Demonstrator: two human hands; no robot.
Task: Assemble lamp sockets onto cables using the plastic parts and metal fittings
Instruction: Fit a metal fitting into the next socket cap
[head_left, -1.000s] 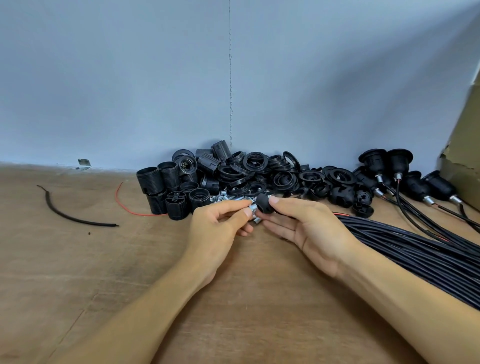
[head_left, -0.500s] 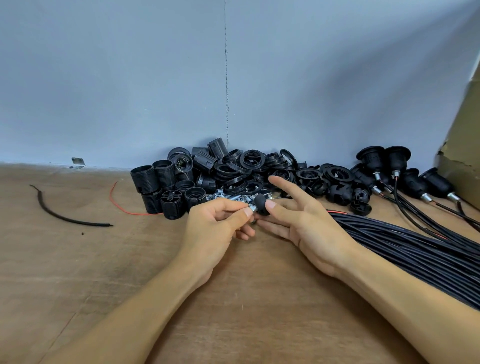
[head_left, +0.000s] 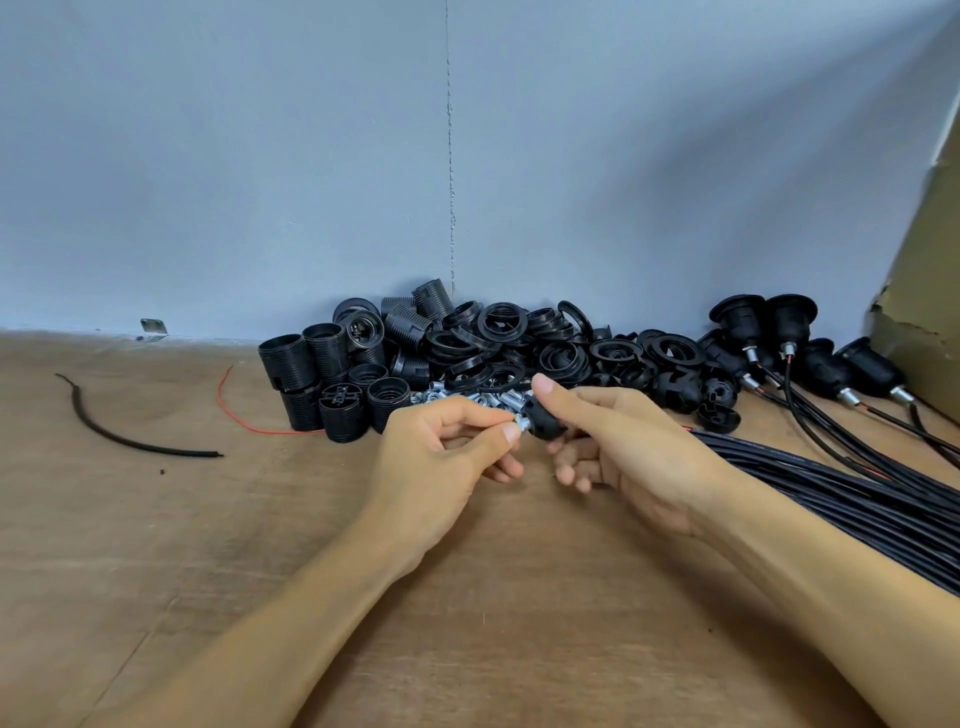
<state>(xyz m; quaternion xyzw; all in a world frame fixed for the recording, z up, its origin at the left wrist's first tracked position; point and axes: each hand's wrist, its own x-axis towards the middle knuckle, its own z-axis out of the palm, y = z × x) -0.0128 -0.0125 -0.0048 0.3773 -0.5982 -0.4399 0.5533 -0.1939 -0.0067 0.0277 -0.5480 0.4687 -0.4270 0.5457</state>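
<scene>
Progress early: few finished black cabled sockets (head_left: 789, 322), frame right; loose black plastic parts pile (head_left: 498, 332) unassembled. Left hand (head_left: 441, 457) pinches silver metal fitting (head_left: 522, 424), right hand (head_left: 623, 447) grips black domed cap (head_left: 545, 422).

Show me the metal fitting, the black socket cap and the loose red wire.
metal fitting (head_left: 522, 423): head view, on its silver end beside the cap.
black socket cap (head_left: 544, 422): head view, on its rounded side.
red wire (head_left: 285, 432): head view, on its straight lower stretch.
</scene>
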